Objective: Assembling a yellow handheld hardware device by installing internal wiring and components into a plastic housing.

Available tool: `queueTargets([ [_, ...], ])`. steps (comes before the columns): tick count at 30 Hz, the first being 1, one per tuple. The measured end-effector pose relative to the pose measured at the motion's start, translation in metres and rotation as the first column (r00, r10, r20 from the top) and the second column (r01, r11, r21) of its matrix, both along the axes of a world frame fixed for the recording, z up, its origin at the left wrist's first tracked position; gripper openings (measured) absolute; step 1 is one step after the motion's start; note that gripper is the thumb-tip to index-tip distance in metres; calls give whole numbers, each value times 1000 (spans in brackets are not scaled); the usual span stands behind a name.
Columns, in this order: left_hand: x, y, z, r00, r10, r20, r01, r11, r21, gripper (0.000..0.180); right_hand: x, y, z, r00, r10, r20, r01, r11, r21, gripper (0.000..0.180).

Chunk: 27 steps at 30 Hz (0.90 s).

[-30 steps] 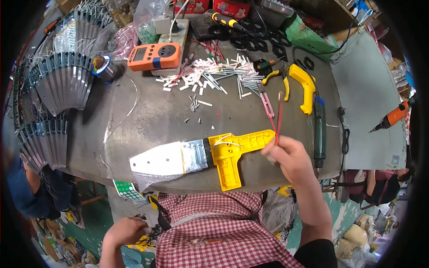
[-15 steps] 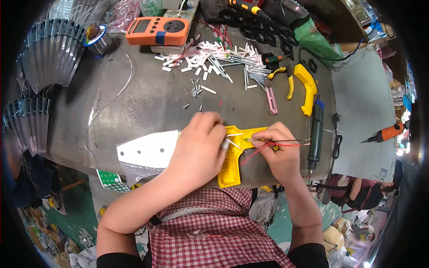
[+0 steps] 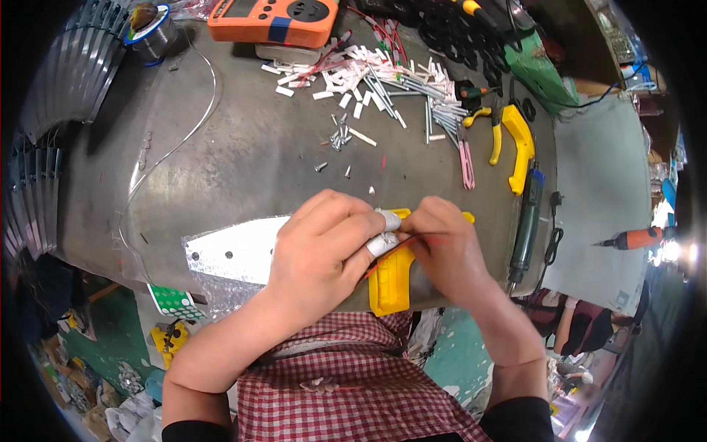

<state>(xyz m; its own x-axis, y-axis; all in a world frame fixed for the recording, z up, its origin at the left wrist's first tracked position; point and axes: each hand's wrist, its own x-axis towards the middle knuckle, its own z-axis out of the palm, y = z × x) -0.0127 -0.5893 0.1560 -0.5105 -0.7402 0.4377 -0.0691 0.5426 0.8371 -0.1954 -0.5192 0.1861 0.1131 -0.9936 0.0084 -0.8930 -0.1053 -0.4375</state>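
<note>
A yellow plastic handle shell [image 3: 390, 287] lies open side up at the table's front edge, its upper part covered by my fingers. My left hand [image 3: 317, 250], with white tape round two fingertips, is closed in a pinch over the shell; what it grips is hidden. Against those fingertips, my right hand [image 3: 449, 250] pinches thin red and black wires [image 3: 421, 237]. The wire ends between the hands cannot be made out. Left of the shell, a white tapered plate [image 3: 239, 247] with dark holes rests on bubble wrap [image 3: 228, 287], partly under my left hand.
Several screws [image 3: 340, 136] and a heap of white tubes [image 3: 368, 81] lie farther back. An orange multimeter [image 3: 272, 18] and a solder spool [image 3: 153, 37] stand behind. At right are yellow-handled pliers [image 3: 495, 136], another yellow handle piece [image 3: 519, 147] and a green soldering iron [image 3: 524, 228].
My hands have come together over the shell, the right one moving left. Wires that trailed out beyond my right hand are now mostly covered. The whole view has shifted slightly.
</note>
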Motion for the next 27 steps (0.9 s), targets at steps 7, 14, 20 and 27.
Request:
queueTargets([
  [7, 1, -11, 0, 999, -28, 29, 29, 999, -33, 21, -11, 9, 4, 964, -67, 257, 47, 996, 82, 15],
  [14, 5, -12, 2, 984, -177, 35, 174, 982, 74, 17, -29, 37, 16, 887, -284, 366, 285, 957, 52, 8],
  [20, 10, -12, -3, 967, -249, -53, 254, 926, 279, 36, -54, 58, 40, 758, -451, 472, 545, 835, -77, 9],
  [27, 11, -8, -5, 960, -266, -85, 279, 917, 287, 40, -5, 40, 25, 835, -366, 411, 370, 926, 74, 19],
])
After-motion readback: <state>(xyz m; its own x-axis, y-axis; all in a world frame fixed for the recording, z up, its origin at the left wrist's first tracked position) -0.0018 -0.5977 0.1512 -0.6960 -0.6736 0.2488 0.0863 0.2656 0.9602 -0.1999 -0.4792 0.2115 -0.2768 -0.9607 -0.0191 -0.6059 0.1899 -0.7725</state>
